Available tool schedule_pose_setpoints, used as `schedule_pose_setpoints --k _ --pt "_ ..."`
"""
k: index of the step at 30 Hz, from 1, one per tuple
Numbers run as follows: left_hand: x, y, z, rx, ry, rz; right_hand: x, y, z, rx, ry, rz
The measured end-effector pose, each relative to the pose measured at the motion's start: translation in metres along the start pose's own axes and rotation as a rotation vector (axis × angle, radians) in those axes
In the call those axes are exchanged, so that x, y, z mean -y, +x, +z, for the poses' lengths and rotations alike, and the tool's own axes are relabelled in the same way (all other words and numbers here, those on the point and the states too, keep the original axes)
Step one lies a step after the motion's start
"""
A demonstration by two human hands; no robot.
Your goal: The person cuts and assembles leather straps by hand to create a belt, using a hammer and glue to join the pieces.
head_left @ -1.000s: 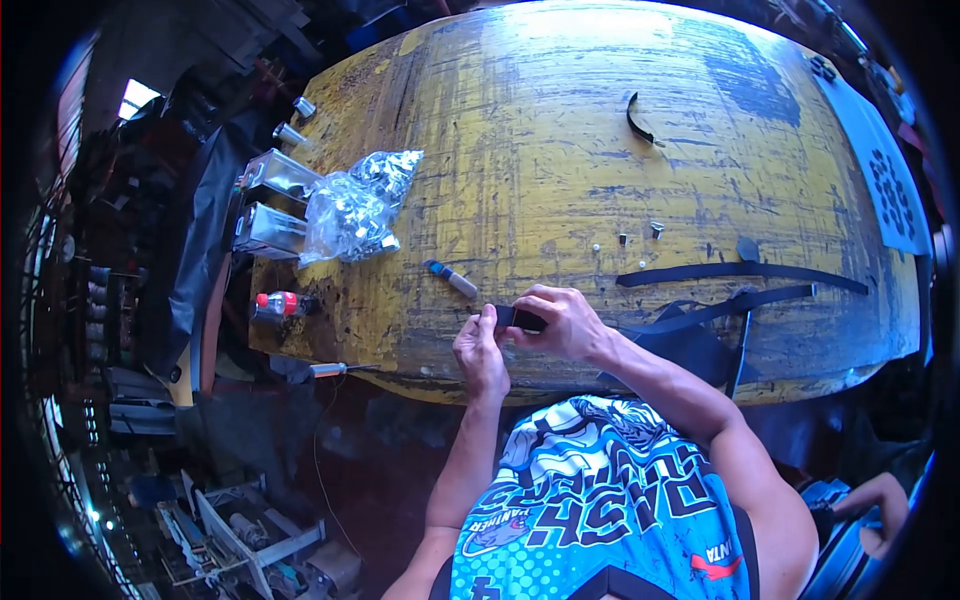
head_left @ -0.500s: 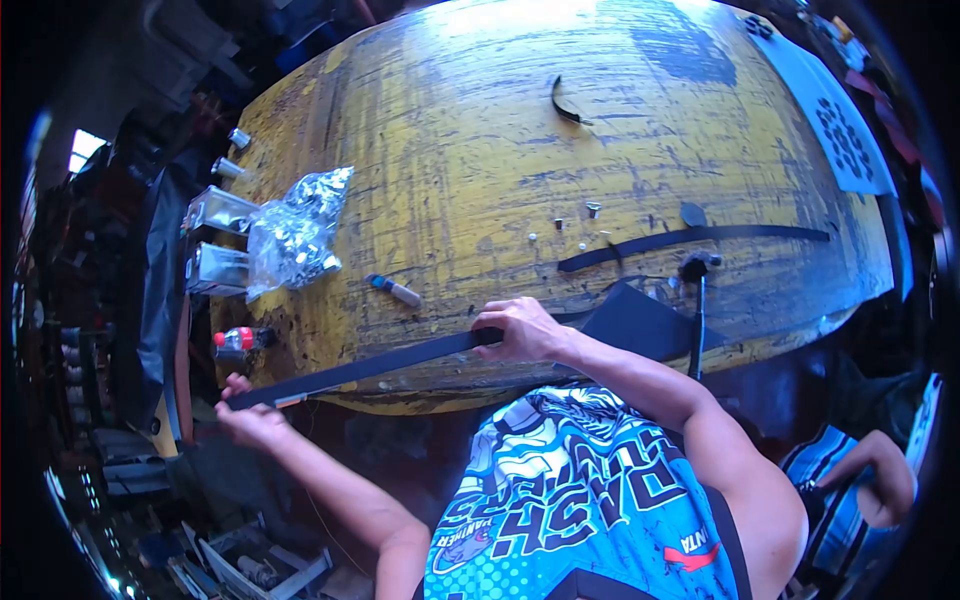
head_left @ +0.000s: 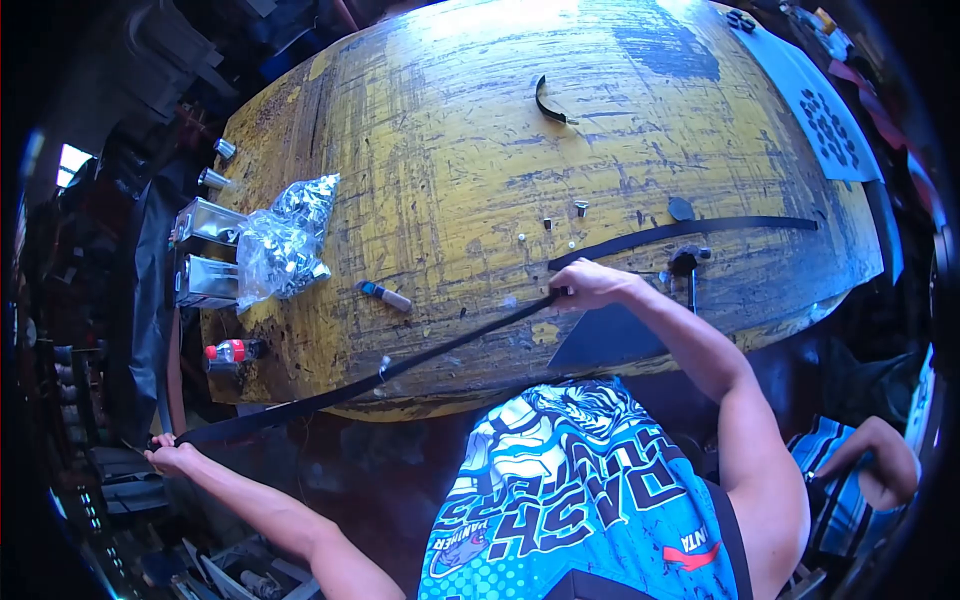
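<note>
A long black strap (head_left: pixel 450 350) stretches between my two hands, sagging slightly past the front left edge of the table. Its far left end is pinched in my left hand (head_left: pixel 172 457), out beyond the table. My right hand (head_left: pixel 595 285) grips the other end over the wood, fingers closed. A small white bit (head_left: pixel 385 365) shows against the strap. Right at my right fingertips starts a second black strap (head_left: pixel 690 232), lying on the table. Under my right forearm lies a dark flat piece (head_left: pixel 605 338), partly covered. A hammer (head_left: pixel 686 263) rests to the right.
The worn yellow table (head_left: pixel 430 170) bears small rivets (head_left: pixel 580 208), a marker-like tool (head_left: pixel 384 296) and a curved black strip (head_left: pixel 545 103). Along its left side are a plastic bag of metal pieces (head_left: pixel 290 245), tins (head_left: pixel 207 281) and a red-capped bottle (head_left: pixel 235 350). Another person's arm (head_left: pixel 875 465) shows at right.
My left hand has moved left and down, off the table's edge. My right hand has moved right and up, stretching the strap between them. The view has shifted slightly.
</note>
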State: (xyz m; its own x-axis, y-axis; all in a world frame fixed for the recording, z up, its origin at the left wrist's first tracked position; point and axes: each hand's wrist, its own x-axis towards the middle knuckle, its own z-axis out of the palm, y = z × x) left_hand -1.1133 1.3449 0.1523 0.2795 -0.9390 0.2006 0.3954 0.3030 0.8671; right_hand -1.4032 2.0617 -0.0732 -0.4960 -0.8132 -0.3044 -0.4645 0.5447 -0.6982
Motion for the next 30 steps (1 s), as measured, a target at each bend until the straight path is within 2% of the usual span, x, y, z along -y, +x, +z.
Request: schedule_pose_setpoints --k 1,3,6,9,11,13,15,17,18,20,30 --pt "0.002 0.007 0.0 0.049 0.027 -0.047 -0.007 -0.007 0.0 0.045 0.141 0.039" --pt "0.003 -0.025 0.008 0.342 0.033 -0.16 -0.019 -0.017 0.002 0.135 0.425 0.115" --pt "-0.007 -0.159 0.04 0.737 -0.074 -0.32 0.012 -0.034 0.006 -0.078 0.591 0.156" --pt "0.008 -0.28 0.049 1.196 -0.051 -0.342 0.035 -0.037 0.017 -0.234 0.742 0.184" --pt "0.01 -0.372 0.041 1.348 0.155 -0.23 0.039 -0.038 0.023 -0.294 0.866 0.15" --pt "0.007 -0.449 0.033 1.654 0.282 -0.142 0.055 -0.044 0.026 -0.343 1.035 0.081" --pt "0.015 -0.501 0.021 1.848 0.47 -0.319 0.059 -0.049 0.033 -0.334 1.143 -0.012" --pt "0.035 -0.54 0.003 1.892 0.46 -0.452 0.065 -0.053 0.037 -0.343 1.193 -0.035" --pt "0.034 -0.551 0.0 1.914 0.449 -0.4 0.068 -0.055 0.04 -0.35 1.219 -0.046" --pt "0.04 -0.565 -0.007 1.924 0.422 -0.472 0.067 -0.057 0.047 -0.385 1.228 -0.042" --pt "0.032 -0.566 0.002 1.998 0.493 -0.453 0.083 -0.075 0.042 -0.465 1.005 0.041"
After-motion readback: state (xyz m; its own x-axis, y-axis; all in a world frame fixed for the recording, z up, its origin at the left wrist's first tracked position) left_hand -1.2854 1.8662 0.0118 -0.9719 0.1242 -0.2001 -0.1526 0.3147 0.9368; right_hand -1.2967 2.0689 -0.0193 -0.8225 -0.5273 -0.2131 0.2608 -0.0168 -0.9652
